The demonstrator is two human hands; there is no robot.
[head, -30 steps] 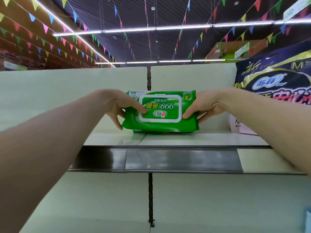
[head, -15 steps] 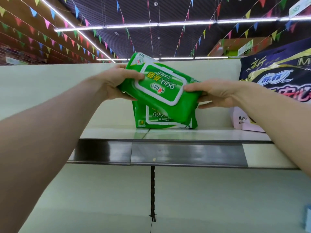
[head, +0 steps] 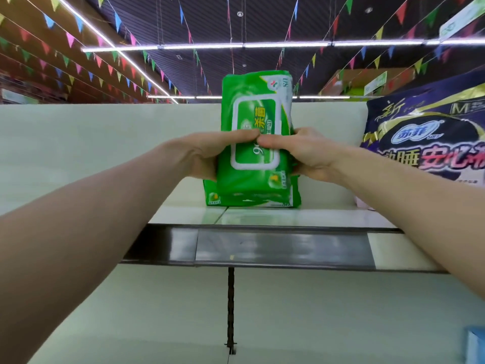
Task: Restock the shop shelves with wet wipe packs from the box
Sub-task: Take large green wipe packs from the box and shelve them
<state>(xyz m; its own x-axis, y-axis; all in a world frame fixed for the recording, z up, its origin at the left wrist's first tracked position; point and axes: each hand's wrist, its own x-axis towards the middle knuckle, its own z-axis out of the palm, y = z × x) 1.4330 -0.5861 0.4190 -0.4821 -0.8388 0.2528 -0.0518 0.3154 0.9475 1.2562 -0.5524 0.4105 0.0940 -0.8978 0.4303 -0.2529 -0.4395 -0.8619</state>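
Shop shelf [head: 328, 218] at mid-frame is carrying one wet wipe pack [head: 212, 193]. You are gripping a second pack [head: 256, 114] upright just in front of it, left hand [head: 207, 153] and right hand [head: 301, 153] curled round its sides, not yet setting it down; the box is out of view.

A green wet wipe pack [head: 258, 119] stands on end in mid-frame, gripped from both sides. The left hand [head: 207, 156] is at its nine o'clock and the right hand [head: 305, 153] at its three o'clock, with the thumbs meeting on the white lid frame. At its six o'clock a second green pack [head: 252, 199] rests on the pale shelf [head: 315, 218], partly hidden behind it. A dark purple bag [head: 425, 135] sits farther toward three o'clock. Coloured bunting [head: 70, 39] and strip lights [head: 286, 44] hang at twelve o'clock.
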